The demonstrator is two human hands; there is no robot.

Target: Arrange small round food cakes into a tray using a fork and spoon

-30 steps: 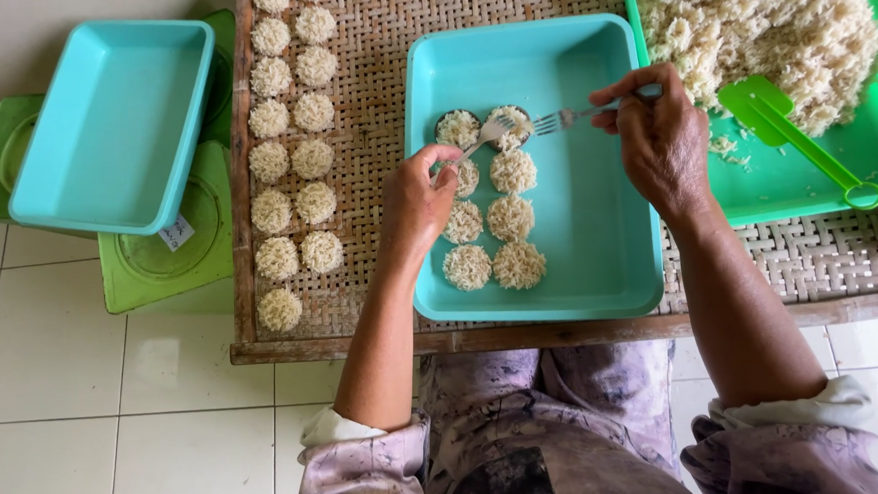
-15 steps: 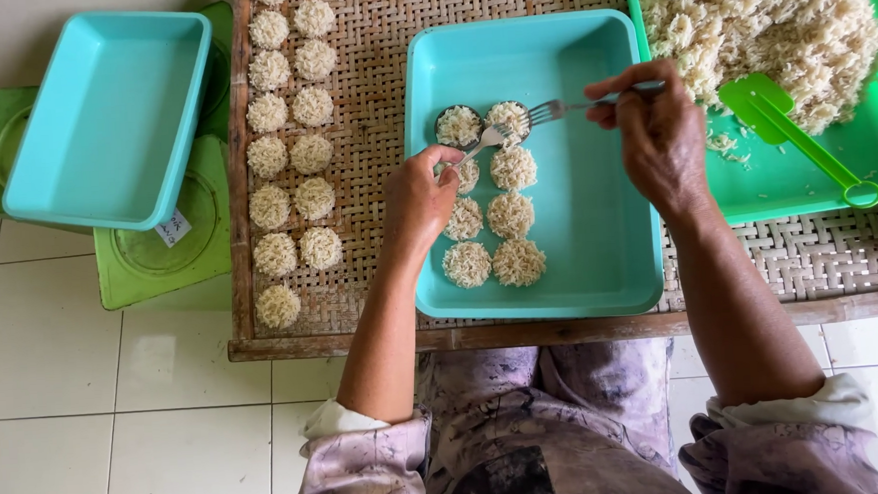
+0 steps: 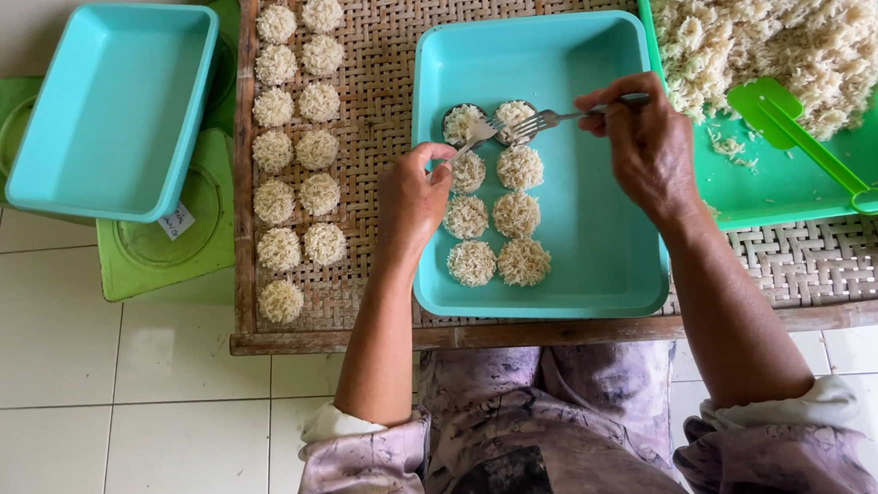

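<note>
My left hand (image 3: 412, 200) grips a fork (image 3: 473, 139) whose tines rest on a round noodle patty (image 3: 462, 121) at the top of a teal tray (image 3: 600, 259). My right hand (image 3: 644, 146) holds a second fork (image 3: 543, 122), tines pointing left at the neighbouring patty (image 3: 514, 114). Both top patties sit in dark round moulds. Several more round noodle patties (image 3: 499, 236) lie in two columns in the tray below them.
The tray sits on a woven bamboo table (image 3: 371, 100). Several finished patties (image 3: 296, 144) line its left side. A green tray (image 3: 806, 188) at right holds a noodle heap (image 3: 768, 29) and a green scoop (image 3: 804, 143). A second teal tray (image 3: 111, 104) rests on green stools (image 3: 164, 251) at left.
Both forks have shifted slightly over the top two patties; my left hand's fork now rests on the top-left patty. The hands stayed in nearly the same place.
</note>
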